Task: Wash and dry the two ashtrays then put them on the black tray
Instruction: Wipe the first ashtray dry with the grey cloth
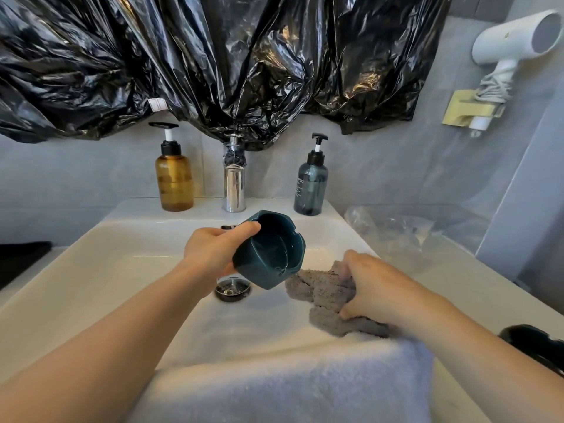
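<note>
Over a white sink, the person's left hand grips a dark teal ashtray, tilted with its opening toward four o'clock, likely to drain it. The right hand clutches a grey cloth just beside it, ready to wipe.

Bright, soft, even light fills the view; the left hand and right hand cast only faint shadows into the white sink. Hard glints streak the black plastic sheeting and chrome tap. Wide-angle distortion bends the edges, and the near towel looks soft
</note>
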A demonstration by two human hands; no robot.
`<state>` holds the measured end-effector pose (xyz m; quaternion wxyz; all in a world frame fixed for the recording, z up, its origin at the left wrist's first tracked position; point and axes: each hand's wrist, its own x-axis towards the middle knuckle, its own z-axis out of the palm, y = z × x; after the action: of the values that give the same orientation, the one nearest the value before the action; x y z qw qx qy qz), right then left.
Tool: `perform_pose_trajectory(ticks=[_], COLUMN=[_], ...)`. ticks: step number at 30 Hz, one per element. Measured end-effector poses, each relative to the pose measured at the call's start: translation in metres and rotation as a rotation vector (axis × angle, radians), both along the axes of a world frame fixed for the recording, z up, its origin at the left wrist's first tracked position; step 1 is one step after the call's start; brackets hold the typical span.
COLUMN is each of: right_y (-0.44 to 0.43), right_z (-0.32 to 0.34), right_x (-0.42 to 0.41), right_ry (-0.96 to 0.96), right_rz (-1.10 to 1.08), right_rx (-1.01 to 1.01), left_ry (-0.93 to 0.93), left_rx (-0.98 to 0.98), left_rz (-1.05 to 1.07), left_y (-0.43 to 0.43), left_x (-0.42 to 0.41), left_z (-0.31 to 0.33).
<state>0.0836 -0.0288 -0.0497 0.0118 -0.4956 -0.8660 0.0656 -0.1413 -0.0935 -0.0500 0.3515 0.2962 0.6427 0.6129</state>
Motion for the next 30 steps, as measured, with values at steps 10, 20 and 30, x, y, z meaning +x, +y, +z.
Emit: perform_pose_trajectory(ticks=[10, 20, 30], right_y=[0.007, 0.009, 0.010], right_z=[0.002, 0.035, 0.025], right_x=[0.010, -0.022, -0.050], right_ry=[0.348, 1.696, 1.108], right_rz=[0.011, -0.107, 0.138], right_rx=[-0.310, -0.525, -0.033], left_ry=[-0.033, -0.011, -0.044], left_rx=[-0.007, 0.025, 0.069], left_rz=[0.001, 0.016, 0.020], left_y=[0.003, 0.003, 0.001], left_x=[-0.003, -0.005, -0.005], left_z=[-0.003, -0.004, -0.001])
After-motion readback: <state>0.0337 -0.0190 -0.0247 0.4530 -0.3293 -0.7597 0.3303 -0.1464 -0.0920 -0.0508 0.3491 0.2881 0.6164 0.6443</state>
